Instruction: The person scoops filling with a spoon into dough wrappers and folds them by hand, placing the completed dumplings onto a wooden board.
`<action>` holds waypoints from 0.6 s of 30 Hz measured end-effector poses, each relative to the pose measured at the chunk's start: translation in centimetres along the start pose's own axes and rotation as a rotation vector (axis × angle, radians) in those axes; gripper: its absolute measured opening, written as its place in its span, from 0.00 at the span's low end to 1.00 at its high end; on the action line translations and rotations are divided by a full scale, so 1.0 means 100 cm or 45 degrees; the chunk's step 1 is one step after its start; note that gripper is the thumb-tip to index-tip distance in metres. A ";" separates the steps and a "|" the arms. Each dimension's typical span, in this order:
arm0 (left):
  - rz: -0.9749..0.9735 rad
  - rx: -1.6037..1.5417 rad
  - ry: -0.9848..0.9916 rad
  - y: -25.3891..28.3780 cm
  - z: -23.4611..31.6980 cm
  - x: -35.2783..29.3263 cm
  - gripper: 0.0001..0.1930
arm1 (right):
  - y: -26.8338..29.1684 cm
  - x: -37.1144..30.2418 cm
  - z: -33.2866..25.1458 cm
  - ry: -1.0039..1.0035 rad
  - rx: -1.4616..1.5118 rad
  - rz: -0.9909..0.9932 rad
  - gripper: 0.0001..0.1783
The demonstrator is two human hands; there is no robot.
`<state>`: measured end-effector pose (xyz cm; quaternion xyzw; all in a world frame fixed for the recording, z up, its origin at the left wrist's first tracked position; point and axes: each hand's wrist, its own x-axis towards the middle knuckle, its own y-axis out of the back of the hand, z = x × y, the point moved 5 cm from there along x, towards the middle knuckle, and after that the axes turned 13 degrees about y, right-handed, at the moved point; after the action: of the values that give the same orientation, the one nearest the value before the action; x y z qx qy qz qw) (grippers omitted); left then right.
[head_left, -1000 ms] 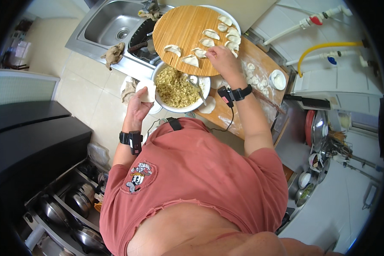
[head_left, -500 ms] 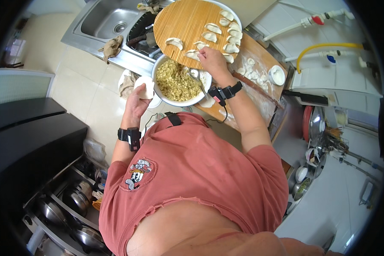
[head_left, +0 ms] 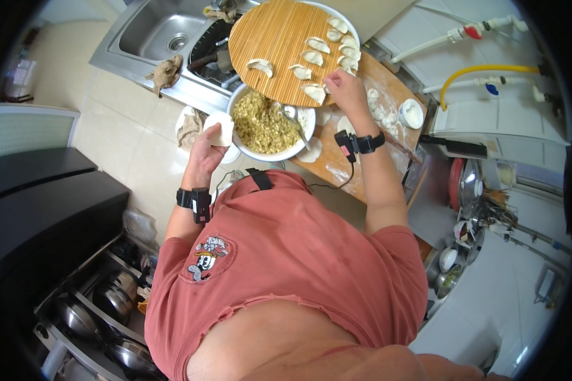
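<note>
dumplings (head_left: 312, 58) are lying on a board (head_left: 270, 35) at twelve o'clock from the filling bowl (head_left: 306, 117); at nine, the left hand (head_left: 206, 154) is pinching a wrapper (head_left: 221, 124) edgewise, probably leaving its face free; at two, the right hand (head_left: 349, 94) is bunching fingertips, grip unclear

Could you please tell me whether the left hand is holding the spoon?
No, the left hand holds a round white dough wrapper, while the spoon rests in the white bowl.
</note>
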<state>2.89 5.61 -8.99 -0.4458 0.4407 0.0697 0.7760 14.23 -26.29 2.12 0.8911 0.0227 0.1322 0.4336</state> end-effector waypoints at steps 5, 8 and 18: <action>0.013 0.026 0.002 -0.011 0.000 0.000 0.15 | -0.020 0.040 -0.019 0.172 -0.177 -0.194 0.13; 0.039 0.005 -0.015 -0.013 0.000 -0.003 0.15 | -0.036 0.048 -0.010 0.169 -0.276 -0.337 0.12; 0.038 -0.076 -0.020 -0.006 -0.003 0.000 0.15 | -0.003 0.059 0.008 0.122 -0.128 -0.375 0.13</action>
<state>3.05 5.05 -8.68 -0.4615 0.4391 0.0980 0.7646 20.11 -25.82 2.70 0.8480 0.1671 0.1105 0.4907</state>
